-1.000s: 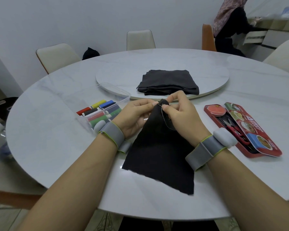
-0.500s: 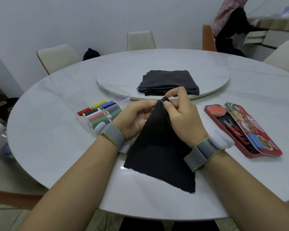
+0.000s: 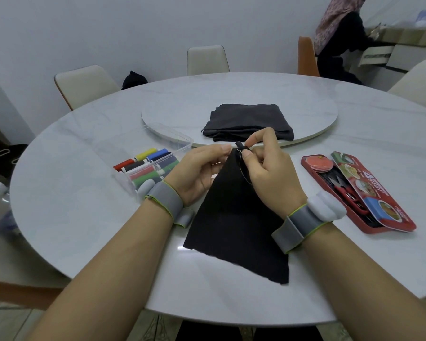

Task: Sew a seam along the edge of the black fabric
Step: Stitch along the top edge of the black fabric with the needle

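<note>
Over the marble table (image 3: 84,217), both hands pinch the black fabric (image 3: 231,217) top corner

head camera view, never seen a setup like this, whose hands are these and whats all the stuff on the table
No machine here: a person wears a camera on the head, so this one picture looks forward and down at their own arms. Both wrists carry grey bands. The left hand and right hand pinch the top corner of a black fabric piece, whose lower part lies on the round white table. A thin thread runs down beside the right thumb; the needle is too small to make out. Also on the table: a clear box of coloured thread spools at left, folded dark cloth on the raised turntable, and an open red tin holding small scissors at right.
</note>
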{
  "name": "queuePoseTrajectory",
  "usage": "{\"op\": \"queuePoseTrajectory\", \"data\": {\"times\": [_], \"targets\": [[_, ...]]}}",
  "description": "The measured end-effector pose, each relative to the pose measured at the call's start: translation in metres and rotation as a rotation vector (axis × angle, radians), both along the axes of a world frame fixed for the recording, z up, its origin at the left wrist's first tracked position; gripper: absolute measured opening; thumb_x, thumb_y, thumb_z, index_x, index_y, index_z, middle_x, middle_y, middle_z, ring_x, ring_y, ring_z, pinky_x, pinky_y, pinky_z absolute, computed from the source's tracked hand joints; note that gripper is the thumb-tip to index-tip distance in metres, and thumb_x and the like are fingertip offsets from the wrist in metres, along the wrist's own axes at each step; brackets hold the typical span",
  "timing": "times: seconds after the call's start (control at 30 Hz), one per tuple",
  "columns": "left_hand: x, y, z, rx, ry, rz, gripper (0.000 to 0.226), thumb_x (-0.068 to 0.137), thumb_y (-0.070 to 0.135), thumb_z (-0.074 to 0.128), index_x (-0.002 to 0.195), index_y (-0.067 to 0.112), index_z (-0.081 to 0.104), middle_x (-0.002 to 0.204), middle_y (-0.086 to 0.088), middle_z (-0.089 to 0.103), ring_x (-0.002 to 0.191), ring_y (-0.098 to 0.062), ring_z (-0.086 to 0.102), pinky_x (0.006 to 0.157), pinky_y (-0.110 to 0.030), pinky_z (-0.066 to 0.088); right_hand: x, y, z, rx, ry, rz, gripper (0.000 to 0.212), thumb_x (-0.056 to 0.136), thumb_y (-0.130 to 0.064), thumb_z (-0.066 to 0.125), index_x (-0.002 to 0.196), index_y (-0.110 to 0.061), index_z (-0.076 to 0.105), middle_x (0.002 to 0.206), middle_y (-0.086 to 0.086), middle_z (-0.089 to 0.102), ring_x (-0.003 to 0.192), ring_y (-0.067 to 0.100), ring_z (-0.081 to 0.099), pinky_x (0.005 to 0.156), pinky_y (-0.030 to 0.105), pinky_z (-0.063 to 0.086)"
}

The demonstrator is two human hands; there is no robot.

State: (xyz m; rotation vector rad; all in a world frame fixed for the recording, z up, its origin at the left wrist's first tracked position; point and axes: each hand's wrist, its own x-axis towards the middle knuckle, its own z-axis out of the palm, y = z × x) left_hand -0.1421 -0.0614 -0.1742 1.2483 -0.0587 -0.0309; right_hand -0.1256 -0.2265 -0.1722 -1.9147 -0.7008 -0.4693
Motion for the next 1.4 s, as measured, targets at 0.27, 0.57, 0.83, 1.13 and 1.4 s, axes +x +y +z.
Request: {"op": "queuePoseTrajectory", "data": {"times": [0.27, 0.57, 0.83, 1.13, 1.4], "targets": [[0.0, 0.002, 0.0, 0.147, -0.057, 0.065, 0.012, 0.081, 0.017, 0.067, 0.088, 0.01, 0.074, 0.085, -0.007, 0.066, 0.083, -0.018, 0.056, 0.072, -0.028, 0.051, -0.002, 0.001, 0.0, -0.017, 0.019, 0.01, 0.008, 0.097, -0.011, 0.051, 0.102, -0.015, 0.046, 0.051, 0.001, 0.041, 0.05, 0.015, 0.037, 0.053, 0.03, 0.028], [-0.002, -0.003, -0.003, 0.102, -0.056, 0.007, 0.011, 0.083, 0.008, 0.066, 0.079, 0.013, 0.075, 0.083, -0.006, 0.068, 0.081, -0.018, 0.062, 0.073, -0.026, 0.052, -0.005, 0.004, 0.0, 0.072, 0.16, 0.078, 0.01, 0.097, -0.01, 0.05, 0.104, -0.014, 0.046, 0.058, 0.019, 0.052, 0.054, 0.017, 0.044, 0.06, 0.038, 0.039], [-0.004, -0.007, -0.004, 0.19, -0.092, -0.054, 0.012, 0.089, 0.008, 0.063, 0.082, 0.012, 0.072, 0.085, -0.003, 0.065, 0.086, -0.018, 0.058, 0.076, -0.026, 0.051, -0.006, 0.004, 0.001, 0.075, 0.16, 0.088, 0.018, 0.096, -0.007, 0.048, 0.111, -0.015, 0.041, 0.055, 0.008, 0.046, 0.055, 0.013, 0.044, 0.06, 0.034, 0.037], [0.0, 0.0, 0.0, 0.043, -0.117, 0.126, 0.027, 0.094, 0.005, 0.056, 0.076, 0.014, 0.074, 0.07, 0.0, 0.063, 0.065, -0.009, 0.055, 0.059, -0.02, 0.05, 0.008, -0.005, 0.008, 0.331, 0.402, 0.173, 0.016, 0.094, 0.002, 0.056, 0.101, -0.012, 0.057, 0.069, 0.004, 0.054, 0.054, 0.01, 0.048, 0.056, 0.025, 0.041], [0.002, 0.0, -0.006, 0.026, -0.127, 0.038, 0.007, 0.085, 0.013, 0.061, 0.086, 0.007, 0.065, 0.082, -0.012, 0.063, 0.075, -0.019, 0.06, 0.073, -0.027, 0.05, 0.002, 0.002, 0.004, 0.474, 0.421, 0.304, 0.017, 0.092, 0.008, 0.06, 0.101, -0.004, 0.054, 0.066, 0.007, 0.058, 0.055, 0.015, 0.058, 0.056, 0.026, 0.048]]}}
